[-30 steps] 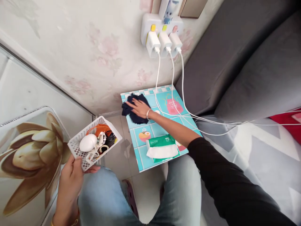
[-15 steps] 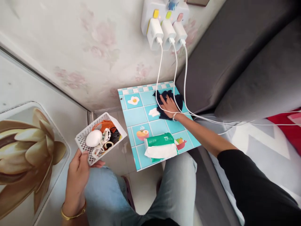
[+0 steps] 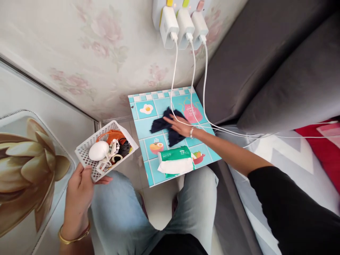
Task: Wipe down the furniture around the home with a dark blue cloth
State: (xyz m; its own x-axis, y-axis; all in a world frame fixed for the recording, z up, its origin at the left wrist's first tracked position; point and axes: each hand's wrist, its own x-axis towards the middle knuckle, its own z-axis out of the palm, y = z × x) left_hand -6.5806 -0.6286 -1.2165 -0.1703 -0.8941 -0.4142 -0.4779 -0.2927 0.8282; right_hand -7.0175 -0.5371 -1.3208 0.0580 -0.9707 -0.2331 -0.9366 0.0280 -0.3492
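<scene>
My left hand [image 3: 81, 189] is closed on the near corner of a white perforated plastic basket [image 3: 86, 148], held tilted left of the small table. Inside the basket lie a white rounded gadget [image 3: 98, 151], an orange item [image 3: 114, 136] and other small things I cannot fully make out. On the table [image 3: 145, 127], with its blue tile-and-food print, my right hand [image 3: 182, 125] lies flat with fingers stretched out on a dark navy cloth [image 3: 174, 136]. Just in front of that cloth sits a green and white tissue pack [image 3: 176, 156], a white tissue showing along its near side.
Three white chargers [image 3: 185, 28] are plugged into a wall socket. Their white cables [image 3: 205, 81] hang across the table and over my right wrist. A grey padded headboard [image 3: 239, 63] and a bed [image 3: 268, 166] stand to the right, a cabinet panel [image 3: 87, 106] to the left.
My right hand has slid the navy cloth left and toward me across the table, uncovering a pink print at the back right. My left hand still holds the basket. The view has shifted slightly.
</scene>
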